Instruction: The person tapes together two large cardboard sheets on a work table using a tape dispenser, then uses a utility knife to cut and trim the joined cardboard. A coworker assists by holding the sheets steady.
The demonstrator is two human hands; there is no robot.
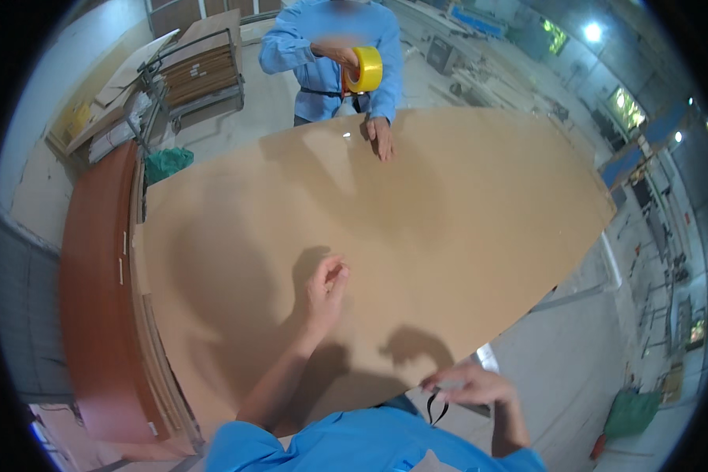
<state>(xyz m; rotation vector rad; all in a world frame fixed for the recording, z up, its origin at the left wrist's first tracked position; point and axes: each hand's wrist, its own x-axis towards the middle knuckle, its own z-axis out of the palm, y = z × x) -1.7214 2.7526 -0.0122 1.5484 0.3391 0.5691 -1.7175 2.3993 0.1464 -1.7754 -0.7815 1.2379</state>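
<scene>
A broad brown cardboard sheet [480, 204] lies across the work surface in front of me. My left hand [326, 295] hovers over its near middle, fingers loosely bent and a gap beside the thumb; nothing shows in it. Near my body, by the sheet's front edge, my right hand [476, 385] has its fingers stretched out and apart. A thin black loop [438, 407] hangs just below those fingers; whether it touches them I cannot tell. Across the sheet, a co-worker in a blue shirt [318, 67] holds a yellow tape roll [368, 69], the other hand [380, 138] resting flat on the cardboard.
Reddish-brown panels [102, 291] stand along the left side. A cart with stacked boards [200, 79] is behind at the left, near a green bag [167, 164]. Machinery and racks line the right side, and a green container [633, 413] stands at the lower right.
</scene>
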